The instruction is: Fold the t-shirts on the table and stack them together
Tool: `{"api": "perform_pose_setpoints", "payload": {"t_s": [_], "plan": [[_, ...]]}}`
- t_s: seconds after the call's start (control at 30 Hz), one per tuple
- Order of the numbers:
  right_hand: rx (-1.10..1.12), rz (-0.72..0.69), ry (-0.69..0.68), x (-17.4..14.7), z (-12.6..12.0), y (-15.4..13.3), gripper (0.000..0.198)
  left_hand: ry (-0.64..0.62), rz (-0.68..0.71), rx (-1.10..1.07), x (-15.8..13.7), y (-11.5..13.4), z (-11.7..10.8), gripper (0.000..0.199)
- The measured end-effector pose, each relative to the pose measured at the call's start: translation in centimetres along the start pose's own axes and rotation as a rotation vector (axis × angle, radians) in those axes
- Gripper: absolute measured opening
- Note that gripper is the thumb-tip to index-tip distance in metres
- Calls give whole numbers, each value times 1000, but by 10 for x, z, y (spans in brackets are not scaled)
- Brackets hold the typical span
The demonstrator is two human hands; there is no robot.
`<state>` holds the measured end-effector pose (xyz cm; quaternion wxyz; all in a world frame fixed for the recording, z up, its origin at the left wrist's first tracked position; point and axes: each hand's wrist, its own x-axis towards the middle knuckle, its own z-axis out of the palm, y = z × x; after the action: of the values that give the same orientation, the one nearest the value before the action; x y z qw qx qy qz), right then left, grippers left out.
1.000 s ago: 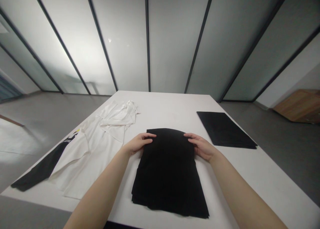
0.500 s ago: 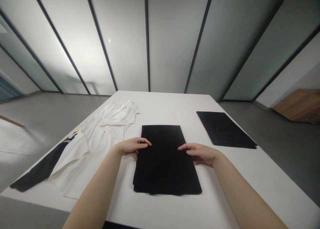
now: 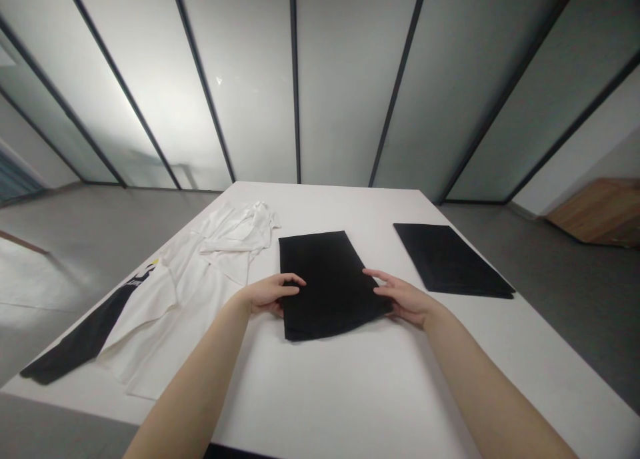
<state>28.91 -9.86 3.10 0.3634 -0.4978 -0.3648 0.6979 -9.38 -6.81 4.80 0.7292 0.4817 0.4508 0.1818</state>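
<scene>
A folded black garment [image 3: 327, 282], flat and rectangular, is held in front of me over the white table. At its left edge my left hand [image 3: 266, 295] grips it, with some fingers on top and others out of sight underneath. My right hand [image 3: 404, 300] closes on the opposite edge in the same way. The near right corner of the black cloth bends up slightly where the right hand holds it. How far it is raised off the table I cannot tell.
To the right lies another flat black folded piece [image 3: 453, 259] near the table's edge. White shirts [image 3: 195, 279], loosely spread, cover the left side, with a dark printed part [image 3: 90, 332] by the edge. Frosted glass panels [image 3: 350, 79] stand behind the white table [image 3: 340, 405].
The black garment has been gripped at both sides, shifted away from me and turned slightly. Its near edge, straight before, now slants upward to the right. Both hands have closed on it.
</scene>
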Motion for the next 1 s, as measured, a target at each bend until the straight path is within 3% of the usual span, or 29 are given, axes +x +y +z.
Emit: {"api": "perform_pose_setpoints", "payload": {"t_s": [0.13,0.27,0.33,0.47,0.63,0.73,0.83,0.93,1.0], "plan": [[295,-172,264,16,-2,-3,30,-74,21,-49,4,-3,21,65],[301,-141,111,16,-3,-4,67,38,155,-96,18,-12,50,70],[326,-81,45,10,-2,-2,60,107,204,-100,24,-17,57,67],[445,-6,66,8,9,4,19,170,250,-117,30,-20,57,58],[670,-164,283,22,31,6,21,241,320,-240,32,-16,66,51],[690,-204,254,22,45,7,31,219,252,-238,31,-19,76,57],[489,-144,256,18,56,13,34,22,88,-145,23,-22,81,69],[318,-99,353,15,57,17,36,-359,-49,-38,8,-16,76,72],[278,-48,338,13,53,17,32,-637,-129,74,-3,-8,67,70]]}}
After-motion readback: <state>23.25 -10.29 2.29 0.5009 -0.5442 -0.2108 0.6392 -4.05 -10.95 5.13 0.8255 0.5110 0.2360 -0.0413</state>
